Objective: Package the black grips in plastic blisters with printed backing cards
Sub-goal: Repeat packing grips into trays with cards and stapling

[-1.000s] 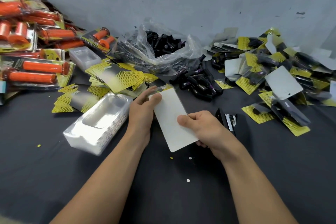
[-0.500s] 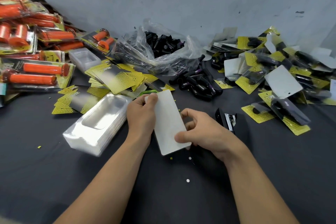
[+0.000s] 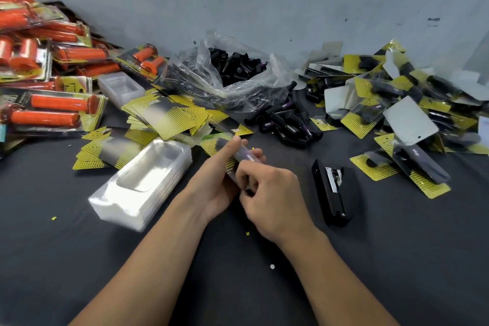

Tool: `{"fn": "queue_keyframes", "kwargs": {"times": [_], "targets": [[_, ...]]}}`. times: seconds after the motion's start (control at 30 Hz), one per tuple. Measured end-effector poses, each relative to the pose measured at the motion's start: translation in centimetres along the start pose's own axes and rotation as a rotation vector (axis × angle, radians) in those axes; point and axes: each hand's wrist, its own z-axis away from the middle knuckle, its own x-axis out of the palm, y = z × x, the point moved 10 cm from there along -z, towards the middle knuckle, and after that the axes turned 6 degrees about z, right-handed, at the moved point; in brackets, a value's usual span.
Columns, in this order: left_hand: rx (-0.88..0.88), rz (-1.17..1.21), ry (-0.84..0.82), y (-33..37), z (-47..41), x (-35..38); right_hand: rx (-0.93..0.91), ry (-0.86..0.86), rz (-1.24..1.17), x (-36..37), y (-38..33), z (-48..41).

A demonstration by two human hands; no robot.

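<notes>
Centrally, the left hand (image 3: 217, 182) holds a pack (image 3: 247, 157) above the dark table (image 3: 79, 259), one finger laid straight along its top and the others hidden beneath. The right hand (image 3: 272, 193), fingers curled, pinches the pack's near end. Motion blur and the fingers hide most of the pack; a black grip under clear plastic on a yellow card can just be made out. Just to the left lies a stack of clear blisters (image 3: 148, 180); to the right, a black stapler (image 3: 333, 190). Beyond are printed cards (image 3: 169, 116), loose black grips (image 3: 285, 124) and a plastic bag (image 3: 211, 79) holding more. At right heap finished packs (image 3: 365, 114); at left, orange grip packs (image 3: 60, 103), both cut off by the frame edges.
</notes>
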Motion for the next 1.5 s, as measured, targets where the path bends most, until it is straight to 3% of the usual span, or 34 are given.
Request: {"fn": "queue_keyframes", "kwargs": {"times": [0.07, 0.1, 0.2, 0.23, 0.3, 0.37, 0.43, 0.6, 0.8, 0.97, 1.1, 1.17, 1.23, 1.3, 1.4, 1.5], "targets": [[0.017, 0.032, 0.007, 0.5, -0.3, -0.4, 0.099, -0.028, -0.213, 0.3, 0.6, 0.1], [0.017, 0.034, 0.005, 0.6, -0.5, -0.6, 0.168, 0.048, -0.307, -0.3, 1.4, 0.2], [0.007, 0.125, -0.060, 0.7, -0.6, -0.2, 0.416, 0.310, -0.243, -2.7, 5.2, 0.9], [0.015, 0.172, -0.092, 0.9, -0.6, 0.0, 0.516, 0.259, -0.248, -2.2, 6.7, 1.0], [0.031, 0.227, -0.143, 1.2, -0.6, 0.5, 0.632, -0.037, -0.476, 1.3, 7.8, 1.0], [0.045, 0.237, -0.183, 1.4, -0.4, 0.9, 0.639, -0.257, -0.738, 4.0, 6.8, 1.2], [0.065, 0.243, -0.212, 1.6, -0.3, 1.1, 0.588, -0.308, -0.804, 4.5, 5.9, 1.2], [0.071, 0.126, -0.236, 1.5, -0.3, 1.1, 0.666, -0.234, -0.886, 4.0, 6.5, 1.4], [0.201, -0.146, 0.048, 1.8, -0.7, -0.8, 0.677, -0.072, -0.917, 3.3, 6.9, 1.4], [0.266, -0.176, 0.017, 2.3, -0.5, -0.7, 0.660, -0.046, -0.875, 3.2, 7.2, 1.3], [0.247, -0.155, -0.018, 2.1, -0.9, -0.7, 0.597, -0.071, -0.637, 1.7, 7.1, 1.0], [0.239, -0.146, -0.011, 2.0, -0.9, -0.8, 0.549, 0.088, -0.380, -1.4, 7.4, 0.7], [0.231, -0.161, 0.001, 1.9, -0.9, -0.8, 0.521, 0.361, -0.139, -6.0, 7.5, 1.3], [0.227, -0.182, 0.015, 1.8, -1.0, -1.0, 0.619, 0.533, 0.134, -9.9, 8.8, 3.1], [0.248, -0.286, 0.061, 1.9, -1.1, -1.0, 0.883, 0.364, 0.385, -11.2, 12.7, 5.6], [0.239, -0.336, 0.109, 1.9, -0.9, -0.9, 0.984, 0.091, 0.446, -9.1, 14.1, 6.6]]}}
